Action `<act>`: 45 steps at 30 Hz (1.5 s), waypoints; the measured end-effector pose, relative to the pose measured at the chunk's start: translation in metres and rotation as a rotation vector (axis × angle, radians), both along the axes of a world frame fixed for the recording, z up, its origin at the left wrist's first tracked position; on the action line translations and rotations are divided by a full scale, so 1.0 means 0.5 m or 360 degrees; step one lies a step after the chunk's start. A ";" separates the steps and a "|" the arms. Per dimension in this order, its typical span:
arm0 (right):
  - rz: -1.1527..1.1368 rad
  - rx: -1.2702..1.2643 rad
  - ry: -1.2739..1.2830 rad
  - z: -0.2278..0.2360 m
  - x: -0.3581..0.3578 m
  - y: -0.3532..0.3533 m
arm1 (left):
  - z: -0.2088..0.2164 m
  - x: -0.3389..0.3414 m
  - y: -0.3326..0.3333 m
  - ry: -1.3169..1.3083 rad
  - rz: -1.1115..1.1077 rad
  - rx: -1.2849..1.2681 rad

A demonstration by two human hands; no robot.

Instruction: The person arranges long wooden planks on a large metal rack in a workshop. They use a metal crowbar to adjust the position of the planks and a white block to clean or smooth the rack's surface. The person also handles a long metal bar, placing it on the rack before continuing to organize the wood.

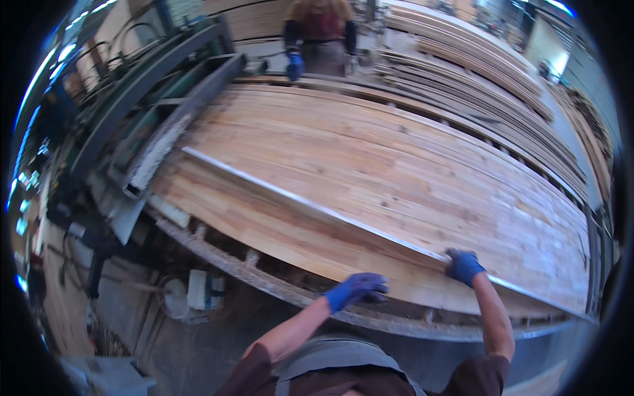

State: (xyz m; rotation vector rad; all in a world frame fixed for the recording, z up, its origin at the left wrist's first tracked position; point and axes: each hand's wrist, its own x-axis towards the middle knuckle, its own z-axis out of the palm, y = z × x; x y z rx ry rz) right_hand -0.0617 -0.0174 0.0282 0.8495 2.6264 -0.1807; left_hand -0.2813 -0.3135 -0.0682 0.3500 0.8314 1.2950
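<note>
A wide panel of joined wooden strips (343, 158) lies in front of me. Across its near part runs a long, thin bar with a bright whitish edge (297, 200); I cannot tell whether it is metal or wood. My right hand (464, 265), in a blue glove with dark fingers, is closed around this bar right of the middle. Gloved the same way, my left hand (358, 290) hovers over the panel's near edge with its fingers stretched out. Nothing shows in it, and it is apart from the bar.
At the left stands a green and grey machine frame (142, 112). A co-worker with a blue glove (295, 66) stands beyond the far edge. Stacked boards (489, 99) fill the far right. A white bucket (176, 298) sits below the near left edge, beside a whitish box (197, 289).
</note>
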 end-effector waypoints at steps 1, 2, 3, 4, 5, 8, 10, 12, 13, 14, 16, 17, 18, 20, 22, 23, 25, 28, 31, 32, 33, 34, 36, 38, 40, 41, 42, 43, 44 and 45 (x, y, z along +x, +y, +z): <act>-0.0004 -0.0110 0.0053 -0.013 0.016 0.030 | 0.010 0.008 0.040 -0.0058 -0.0030 0.0016; -0.0036 -0.0157 0.0025 0.001 0.004 0.039 | 0.012 0.019 0.075 -0.0125 -0.0062 0.0036; -0.0100 -0.0195 -0.0058 -0.012 0.013 0.066 | -0.002 0.032 0.112 -0.0106 -0.0061 -0.0033; -0.0065 -0.0216 -0.0007 -0.011 0.030 0.089 | -0.010 0.043 0.164 -0.0102 -0.0071 -0.0071; -0.0049 -0.0308 -0.0010 0.004 0.027 0.101 | -0.010 0.058 0.212 -0.0087 -0.0025 -0.0120; -0.0043 -0.0753 -0.0075 0.020 0.038 0.149 | 0.025 0.092 0.296 -0.0012 0.0079 -0.0178; 0.0203 -0.0725 0.0172 -0.003 0.062 0.187 | 0.023 0.100 0.326 -0.0102 0.0234 -0.0150; -0.0004 -0.0823 0.0478 0.012 0.077 0.209 | 0.012 0.104 0.352 -0.0121 0.0347 -0.0233; -0.0332 -0.0950 0.0604 0.057 0.086 0.202 | 0.002 0.103 0.357 -0.0142 0.0441 -0.0279; -0.0682 -0.1058 0.0780 0.101 0.104 0.194 | -0.008 0.103 0.366 -0.0118 0.0466 -0.0269; -0.1204 -0.0634 0.1407 -0.027 0.368 0.346 | -0.010 0.100 0.394 -0.0062 0.0466 -0.0229; -0.1529 -0.0390 0.1790 -0.079 0.491 0.372 | 0.002 0.097 0.400 0.0068 0.0583 -0.0209; -0.1720 -0.0111 0.1970 -0.123 0.627 0.392 | 0.007 0.090 0.410 0.0015 0.0530 -0.0265; -0.2339 -0.0278 0.2169 -0.218 1.005 0.405 | 0.040 0.090 0.452 0.0035 0.0530 -0.0288; -0.2996 -0.0530 0.2336 -0.286 1.117 0.395 | 0.032 0.074 0.465 0.0155 0.0565 -0.0327; -0.2864 -0.0688 0.2526 -0.323 1.147 0.407 | 0.042 0.071 0.475 0.0192 0.0555 -0.0345; -0.2546 -0.0984 0.2901 -0.381 1.199 0.439 | 0.042 0.076 0.493 0.0241 0.0611 -0.0392; -0.2144 -0.1414 0.3352 -0.434 1.228 0.503 | 0.006 0.056 0.477 0.0279 0.0557 -0.0361; -0.1892 -0.1552 0.3565 -0.417 1.216 0.598 | 0.083 0.086 0.508 0.0246 0.0618 -0.0383; -0.1737 -0.1469 0.3488 -0.419 1.232 0.621 | 0.065 0.077 0.519 0.0257 0.0641 -0.0389; -0.1613 -0.1408 0.3397 -0.418 1.230 0.637 | 0.065 0.081 0.533 0.0275 0.0671 -0.0423; -0.1783 -0.1485 0.3373 -0.408 1.234 0.649 | 0.066 0.080 0.549 0.0294 0.0698 -0.0456; -0.2148 -0.1629 0.3315 -0.382 1.241 0.640 | 0.078 0.067 0.588 0.0301 0.0737 -0.0510; -0.2147 -0.1557 0.3324 -0.363 1.208 0.645 | 0.087 0.043 0.600 0.0274 0.0755 -0.0531; -0.2067 -0.1458 0.3375 -0.355 1.175 0.639 | 0.087 0.002 0.614 0.0345 0.0806 -0.0467; -0.2034 -0.1407 0.3389 -0.351 1.159 0.632 | 0.079 -0.027 0.633 0.0356 0.0889 -0.0581; -0.1988 -0.1330 0.3421 -0.341 1.147 0.624 | 0.083 -0.043 0.665 0.0353 0.0949 -0.0673; -0.1943 -0.1277 0.3458 -0.339 1.128 0.608 | 0.083 -0.059 0.677 0.0410 0.0964 -0.0760; -0.1824 -0.1250 0.3510 -0.326 1.108 0.592 | 0.088 -0.076 0.695 0.0469 0.1021 -0.0819; -0.1627 -0.1572 0.3546 -0.278 1.062 0.552 | 0.083 -0.108 0.707 0.0447 0.1016 -0.0823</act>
